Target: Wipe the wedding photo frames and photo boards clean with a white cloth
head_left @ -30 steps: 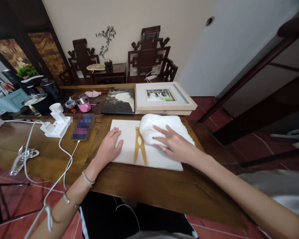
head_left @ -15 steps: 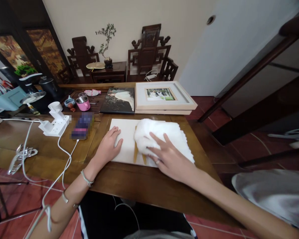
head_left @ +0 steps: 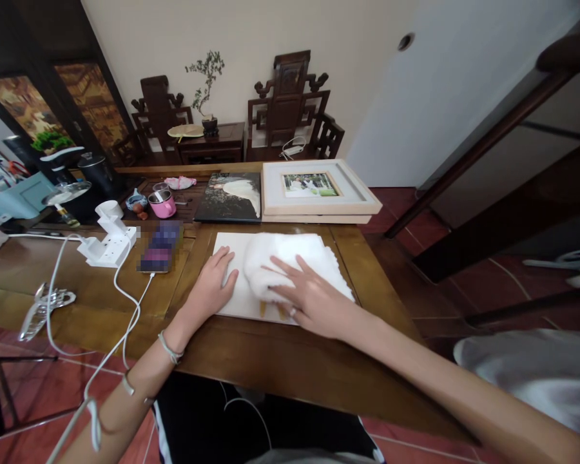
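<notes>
A white flat board (head_left: 236, 245) lies face down on the wooden table (head_left: 280, 361), with a gold stand piece mostly hidden under a white fluffy cloth (head_left: 290, 261). My right hand (head_left: 307, 296) lies flat on the cloth with its fingers stretched out, pressing it onto the board. My left hand (head_left: 212, 283) rests open on the board's left part, fingers spread, holding it still.
A white-framed photo (head_left: 316, 187) and a dark photo print (head_left: 232, 196) lie behind the board. To the left are a phone (head_left: 160, 246) on a cable, a white power strip (head_left: 109, 245), a pink cup (head_left: 163, 203) and a clear clip (head_left: 41, 306). Carved chairs stand at the wall.
My right hand has slid the cloth leftward across the board, covering most of the gold stand piece. My left hand has stayed in place.
</notes>
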A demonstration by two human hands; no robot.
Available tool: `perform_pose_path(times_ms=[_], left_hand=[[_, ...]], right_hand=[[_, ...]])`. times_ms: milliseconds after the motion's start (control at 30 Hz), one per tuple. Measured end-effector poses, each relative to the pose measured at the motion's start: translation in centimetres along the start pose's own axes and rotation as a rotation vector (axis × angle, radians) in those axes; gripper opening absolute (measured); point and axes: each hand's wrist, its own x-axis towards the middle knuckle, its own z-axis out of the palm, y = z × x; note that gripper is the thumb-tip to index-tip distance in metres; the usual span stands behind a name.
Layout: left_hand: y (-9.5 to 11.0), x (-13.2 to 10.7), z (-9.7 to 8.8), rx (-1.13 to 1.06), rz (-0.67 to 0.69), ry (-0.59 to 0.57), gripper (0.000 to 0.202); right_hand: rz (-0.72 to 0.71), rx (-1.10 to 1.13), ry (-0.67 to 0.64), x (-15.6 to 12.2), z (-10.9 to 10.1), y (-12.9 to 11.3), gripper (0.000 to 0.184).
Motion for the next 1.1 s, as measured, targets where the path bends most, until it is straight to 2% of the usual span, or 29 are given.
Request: perform_pose_path(times_ms=[133, 267, 400, 633, 767, 900, 1100], left_hand=[[-0.1, 0.0, 0.0, -0.01, -0.009, -0.015, 0.038], [-0.1, 0.1, 0.1, -0.018, -0.012, -0.023, 0.039], [-0.2, 0.1, 0.4, -0.022, -0.021, -0.014, 0.04], [-0.4, 0.2, 0.4, -0.007, -0.026, -0.023, 0.041], [-0.5, 0.1, 0.3, -0.035, -0.012, -0.018, 0.04], [-0.7, 0.1, 0.4, -0.043, -0.012, -0.023, 0.04], [-0.7, 0.2, 0.5, -0.019, -0.012, -0.015, 0.04]], right_hand=[[0.074, -0.054, 0.006, 3.2, 0.2, 2.9, 0.032], [0.116, -0.051, 0.001, 4.3, 0.5, 3.3, 0.034], [0.068, -0.047, -0.004, 2.9, 0.8, 1.0, 0.034], [-0.007, 0.047, -0.107, -1.2, 0.6, -5.7, 0.032], [-0.068, 0.095, -0.176, -2.0, 0.2, -7.3, 0.033], [-0.047, 0.085, -0.191, -1.0, -0.1, -6.0, 0.036], [0.017, -0.002, -0.132, 2.3, 0.0, -2.0, 0.035]])
